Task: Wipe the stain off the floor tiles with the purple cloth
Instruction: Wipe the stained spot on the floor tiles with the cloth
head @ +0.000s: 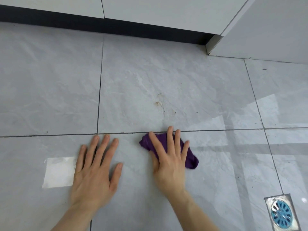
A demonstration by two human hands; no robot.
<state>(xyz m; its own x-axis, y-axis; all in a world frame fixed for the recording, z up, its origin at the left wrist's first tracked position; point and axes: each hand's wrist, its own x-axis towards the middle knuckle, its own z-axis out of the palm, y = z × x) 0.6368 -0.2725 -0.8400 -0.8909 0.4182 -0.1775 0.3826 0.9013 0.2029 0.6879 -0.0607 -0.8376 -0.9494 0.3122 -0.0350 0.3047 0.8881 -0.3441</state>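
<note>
My right hand (168, 157) presses flat, fingers spread, on the purple cloth (191, 157) — I'd push forward, firmly, over the brown stain (159, 103).

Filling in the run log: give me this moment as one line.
right hand flat on purple cloth | left hand flat on floor tiles | stain beyond cloth, unwiped

Grey marbled floor tiles (50, 80) with dark grout lines, brownish stain (160, 104) on the middle tile, crumpled purple cloth (191, 157) under the flat right hand (170, 164), left hand (95, 170) spread flat beside it, blue-grated floor drain (281, 213) at lower right
</note>
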